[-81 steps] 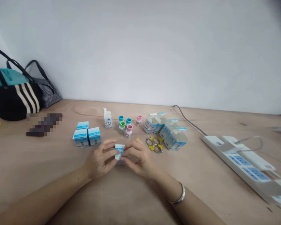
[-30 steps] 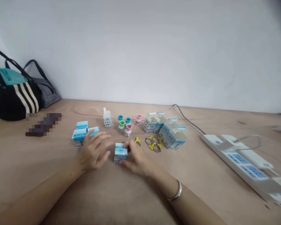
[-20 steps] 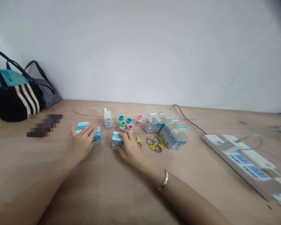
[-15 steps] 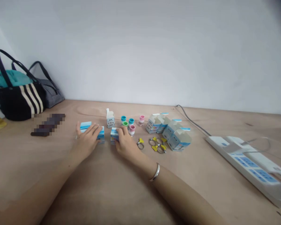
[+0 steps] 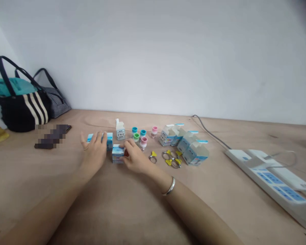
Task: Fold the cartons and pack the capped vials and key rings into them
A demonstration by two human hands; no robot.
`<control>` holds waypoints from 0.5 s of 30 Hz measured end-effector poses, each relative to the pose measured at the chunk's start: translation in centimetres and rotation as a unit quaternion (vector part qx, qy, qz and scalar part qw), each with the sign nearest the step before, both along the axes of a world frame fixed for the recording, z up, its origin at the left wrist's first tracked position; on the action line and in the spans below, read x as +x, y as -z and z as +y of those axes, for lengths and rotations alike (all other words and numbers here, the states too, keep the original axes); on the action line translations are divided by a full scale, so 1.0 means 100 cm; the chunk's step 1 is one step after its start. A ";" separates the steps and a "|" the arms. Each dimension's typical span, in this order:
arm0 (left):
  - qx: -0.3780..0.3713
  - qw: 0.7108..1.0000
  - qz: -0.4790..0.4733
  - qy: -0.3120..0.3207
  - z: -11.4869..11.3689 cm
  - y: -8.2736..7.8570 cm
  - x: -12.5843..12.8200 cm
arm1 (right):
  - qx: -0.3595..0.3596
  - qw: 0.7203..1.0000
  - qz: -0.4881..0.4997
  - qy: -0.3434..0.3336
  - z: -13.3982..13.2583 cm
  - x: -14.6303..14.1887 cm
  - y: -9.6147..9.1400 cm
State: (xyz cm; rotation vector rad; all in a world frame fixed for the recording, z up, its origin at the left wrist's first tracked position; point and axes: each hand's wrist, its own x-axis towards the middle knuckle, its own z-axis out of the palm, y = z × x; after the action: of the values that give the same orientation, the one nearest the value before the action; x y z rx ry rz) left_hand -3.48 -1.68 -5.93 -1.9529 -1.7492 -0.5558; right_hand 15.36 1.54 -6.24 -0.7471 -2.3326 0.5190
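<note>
My right hand (image 5: 135,156) pinches a small blue-and-white cardboard box (image 5: 117,154) from its right side, the box resting on the table. My left hand (image 5: 95,151) lies over closed blue-and-white boxes (image 5: 109,140), fingers stretched out and thumb apart; it covers part of them. Behind the hands stands a small carton (image 5: 120,131) with its flap up. To its right are small clear jars with coloured lids: blue (image 5: 134,130), green (image 5: 136,136) and pink (image 5: 143,141). Yellow-handled metal ring clamps (image 5: 153,157) lie right of my right hand.
Several opened cartons (image 5: 193,153) stand at the right of the clamps. A white power strip (image 5: 270,180) with a grey cable (image 5: 211,131) lies far right. At the left are a dark, blurred-out flat object (image 5: 52,137), a black striped bag (image 5: 22,109) and a grey striped bag (image 5: 57,102).
My right hand has moved the held box slightly left and toward me. My left hand has shifted a little, and the boxes under it sit slightly farther back.
</note>
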 end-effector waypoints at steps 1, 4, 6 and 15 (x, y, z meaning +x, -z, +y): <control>0.011 1.000 -0.006 0.004 -0.003 -0.002 -0.003 | -0.005 1.000 0.007 -0.008 0.002 -0.004 0.001; 0.053 0.998 -0.024 0.026 -0.012 -0.008 -0.011 | -0.008 0.999 0.031 -0.031 0.006 -0.022 0.006; 0.072 0.996 -0.029 0.040 -0.015 -0.008 -0.015 | -0.003 0.998 0.051 -0.033 0.007 -0.034 0.011; 0.079 0.994 -0.010 0.081 -0.008 0.008 -0.021 | 0.136 0.980 -0.060 0.129 0.008 -0.014 0.006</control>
State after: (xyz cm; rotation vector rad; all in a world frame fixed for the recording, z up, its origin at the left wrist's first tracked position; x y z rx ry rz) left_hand -5.53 -2.48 -6.70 -1.9944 -1.5158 -0.7473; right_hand 13.93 2.35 -6.85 -0.9504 -2.3050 0.0401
